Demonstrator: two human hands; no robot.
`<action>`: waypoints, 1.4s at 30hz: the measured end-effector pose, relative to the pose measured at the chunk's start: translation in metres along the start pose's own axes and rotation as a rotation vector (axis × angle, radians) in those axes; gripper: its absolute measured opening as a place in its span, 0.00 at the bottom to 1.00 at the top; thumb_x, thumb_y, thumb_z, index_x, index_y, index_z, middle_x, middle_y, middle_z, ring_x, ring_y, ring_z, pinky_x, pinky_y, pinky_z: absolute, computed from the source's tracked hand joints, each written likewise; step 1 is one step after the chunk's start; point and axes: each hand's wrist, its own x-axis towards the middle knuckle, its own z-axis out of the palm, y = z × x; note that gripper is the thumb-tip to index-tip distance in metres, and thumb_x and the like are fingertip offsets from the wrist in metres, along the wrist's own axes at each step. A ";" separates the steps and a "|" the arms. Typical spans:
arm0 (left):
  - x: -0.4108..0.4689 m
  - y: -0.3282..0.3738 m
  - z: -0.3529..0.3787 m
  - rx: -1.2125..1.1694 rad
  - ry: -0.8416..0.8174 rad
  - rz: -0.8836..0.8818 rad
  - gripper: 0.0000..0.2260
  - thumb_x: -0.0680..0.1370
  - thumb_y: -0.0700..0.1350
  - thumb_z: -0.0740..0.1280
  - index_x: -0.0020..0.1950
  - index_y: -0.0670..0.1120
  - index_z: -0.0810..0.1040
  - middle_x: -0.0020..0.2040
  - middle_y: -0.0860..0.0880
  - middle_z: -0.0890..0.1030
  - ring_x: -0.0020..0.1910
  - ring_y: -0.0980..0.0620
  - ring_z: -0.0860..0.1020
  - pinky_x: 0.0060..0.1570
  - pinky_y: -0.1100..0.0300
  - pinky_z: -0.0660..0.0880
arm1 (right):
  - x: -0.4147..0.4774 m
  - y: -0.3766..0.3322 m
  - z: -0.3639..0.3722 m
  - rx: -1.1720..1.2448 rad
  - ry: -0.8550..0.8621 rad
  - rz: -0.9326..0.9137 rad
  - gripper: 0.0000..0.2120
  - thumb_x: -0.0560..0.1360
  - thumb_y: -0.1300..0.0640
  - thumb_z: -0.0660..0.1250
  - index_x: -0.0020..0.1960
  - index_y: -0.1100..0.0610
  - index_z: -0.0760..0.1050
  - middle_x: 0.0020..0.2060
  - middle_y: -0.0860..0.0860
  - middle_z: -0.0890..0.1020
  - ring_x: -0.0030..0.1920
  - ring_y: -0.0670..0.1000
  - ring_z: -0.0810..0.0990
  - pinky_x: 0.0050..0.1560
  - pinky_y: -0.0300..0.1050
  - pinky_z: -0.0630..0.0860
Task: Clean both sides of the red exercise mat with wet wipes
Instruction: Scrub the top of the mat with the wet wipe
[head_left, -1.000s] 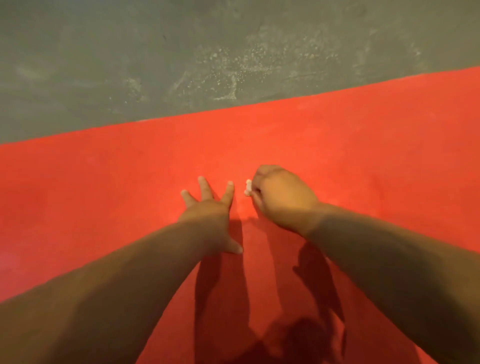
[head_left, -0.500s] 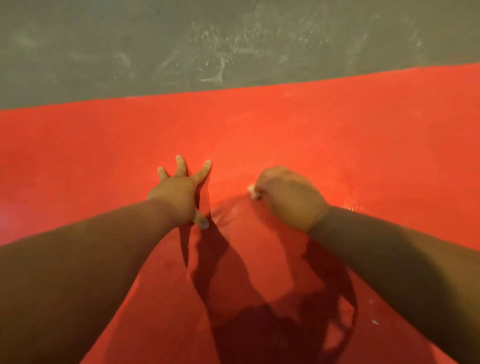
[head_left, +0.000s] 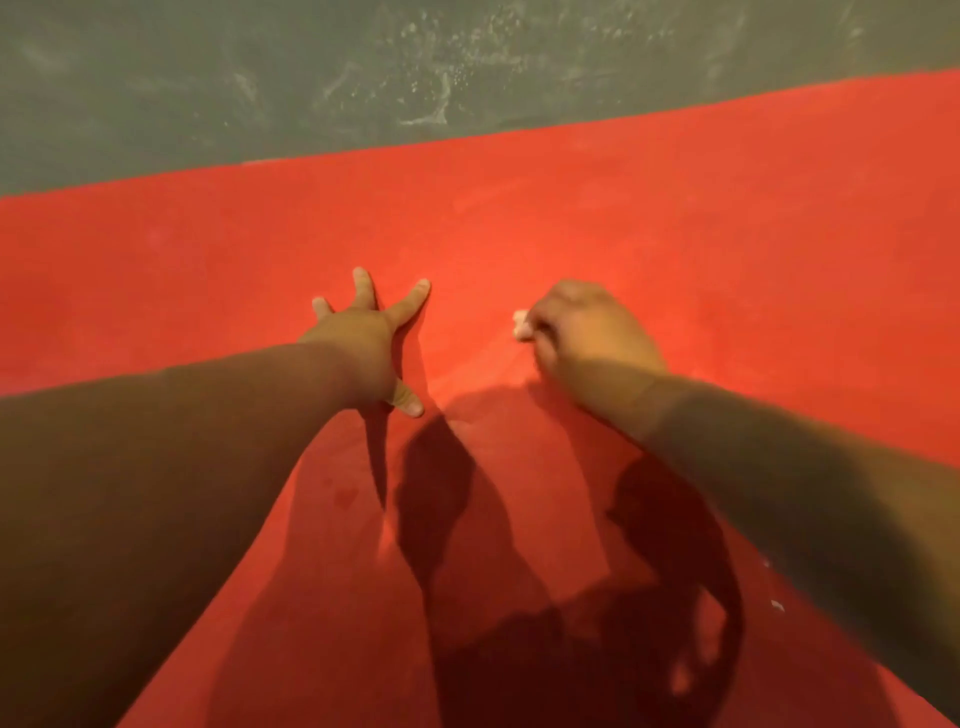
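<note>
The red exercise mat (head_left: 675, 218) lies flat and fills most of the view. My left hand (head_left: 369, 343) presses on it left of centre, fingers spread and straight. To its right, my right hand (head_left: 587, 338) is curled round a small white wet wipe (head_left: 521, 323) and holds it against the mat. Only a bit of the wipe shows at the fingers' left side. A faint damp streak runs on the mat between the two hands.
Grey concrete floor (head_left: 311, 78) with pale scuffs lies beyond the mat's far edge. Dark shadows of my arms and head cover the near part of the mat. A few tiny white specks (head_left: 776, 605) lie on the mat at the lower right.
My left hand has slid left, away from my right hand, and the gap between them has widened. My right hand with the wipe has shifted slightly right on the mat.
</note>
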 end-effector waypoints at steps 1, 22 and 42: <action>0.000 0.000 0.000 -0.005 0.001 0.003 0.60 0.61 0.57 0.81 0.73 0.68 0.36 0.77 0.43 0.33 0.71 0.22 0.44 0.69 0.36 0.58 | 0.009 0.021 -0.014 -0.040 0.108 0.137 0.11 0.70 0.63 0.62 0.46 0.56 0.81 0.46 0.58 0.80 0.51 0.61 0.77 0.54 0.47 0.69; -0.063 -0.011 0.049 0.112 -0.020 0.143 0.53 0.65 0.63 0.75 0.78 0.59 0.42 0.78 0.41 0.41 0.74 0.29 0.52 0.72 0.44 0.59 | -0.041 -0.025 0.013 -0.118 0.117 0.246 0.10 0.73 0.64 0.62 0.50 0.57 0.80 0.51 0.57 0.78 0.55 0.59 0.75 0.56 0.45 0.67; -0.085 0.004 0.068 0.107 -0.053 0.104 0.59 0.66 0.57 0.77 0.77 0.53 0.33 0.75 0.36 0.32 0.73 0.26 0.42 0.72 0.42 0.51 | -0.120 -0.076 0.040 -0.028 -0.216 -0.244 0.06 0.69 0.61 0.66 0.45 0.54 0.77 0.44 0.52 0.77 0.48 0.56 0.74 0.48 0.49 0.73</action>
